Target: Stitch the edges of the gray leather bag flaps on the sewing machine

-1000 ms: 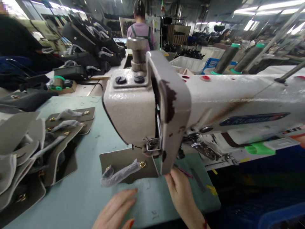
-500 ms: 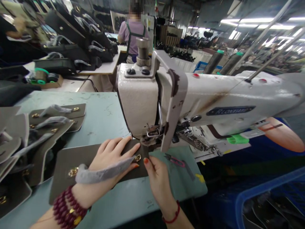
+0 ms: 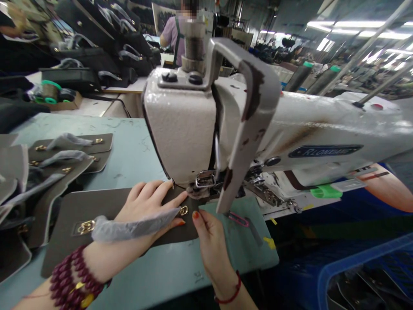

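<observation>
Head view: left hand (image 3: 145, 203) open, flat on grey panel (image 3: 97, 202); right hand (image 3: 213, 241) at its edge, grip indeterminable.

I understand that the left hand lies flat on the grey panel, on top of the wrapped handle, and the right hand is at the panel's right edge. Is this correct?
Not quite: the left hand is under the wrapped handle, which passes over it, as the head view shows. It does lie on the grey panel, with the right hand at the panel's right edge.
</observation>
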Motion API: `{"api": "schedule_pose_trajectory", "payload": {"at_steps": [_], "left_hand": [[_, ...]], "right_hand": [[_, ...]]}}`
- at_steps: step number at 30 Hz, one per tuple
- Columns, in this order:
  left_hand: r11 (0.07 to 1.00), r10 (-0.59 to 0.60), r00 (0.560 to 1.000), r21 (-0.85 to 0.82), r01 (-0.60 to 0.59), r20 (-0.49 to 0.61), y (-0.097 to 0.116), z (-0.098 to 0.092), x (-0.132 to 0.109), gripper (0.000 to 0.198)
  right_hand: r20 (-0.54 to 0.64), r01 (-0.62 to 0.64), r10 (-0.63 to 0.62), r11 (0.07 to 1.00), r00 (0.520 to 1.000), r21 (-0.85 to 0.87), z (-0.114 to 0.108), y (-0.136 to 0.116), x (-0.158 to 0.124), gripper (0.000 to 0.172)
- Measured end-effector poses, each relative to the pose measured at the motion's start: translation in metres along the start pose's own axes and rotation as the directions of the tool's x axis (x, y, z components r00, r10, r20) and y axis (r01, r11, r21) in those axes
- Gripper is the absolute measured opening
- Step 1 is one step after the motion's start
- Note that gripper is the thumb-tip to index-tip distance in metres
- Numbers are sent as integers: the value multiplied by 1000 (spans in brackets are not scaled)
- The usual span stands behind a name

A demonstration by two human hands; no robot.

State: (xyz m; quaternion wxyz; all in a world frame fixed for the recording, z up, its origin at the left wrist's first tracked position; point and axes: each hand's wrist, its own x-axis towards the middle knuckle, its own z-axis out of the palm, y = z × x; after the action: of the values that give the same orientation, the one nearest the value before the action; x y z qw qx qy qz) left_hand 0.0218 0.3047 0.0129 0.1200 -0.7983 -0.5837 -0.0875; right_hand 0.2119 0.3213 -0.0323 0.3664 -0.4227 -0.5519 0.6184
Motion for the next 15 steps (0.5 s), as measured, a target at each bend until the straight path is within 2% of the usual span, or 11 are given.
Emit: {"api": "schedule_pose_trajectory", "payload": {"at_steps": [7, 12, 15], "left_hand": [[998, -15, 993, -55, 22, 114, -3, -6, 8, 38], [995, -6, 993, -102, 18, 119, -5, -9, 11, 36], [991, -9, 996, -129, 20, 85, -10, 0, 10, 33]], "right_hand": [[-40, 32, -34, 998, 999, -55, 1, 1, 8, 36], [-41, 22, -24, 998, 999, -54, 2, 1, 12, 39], [-45, 13, -15, 999, 999, -50, 2, 2, 14, 40]]}}
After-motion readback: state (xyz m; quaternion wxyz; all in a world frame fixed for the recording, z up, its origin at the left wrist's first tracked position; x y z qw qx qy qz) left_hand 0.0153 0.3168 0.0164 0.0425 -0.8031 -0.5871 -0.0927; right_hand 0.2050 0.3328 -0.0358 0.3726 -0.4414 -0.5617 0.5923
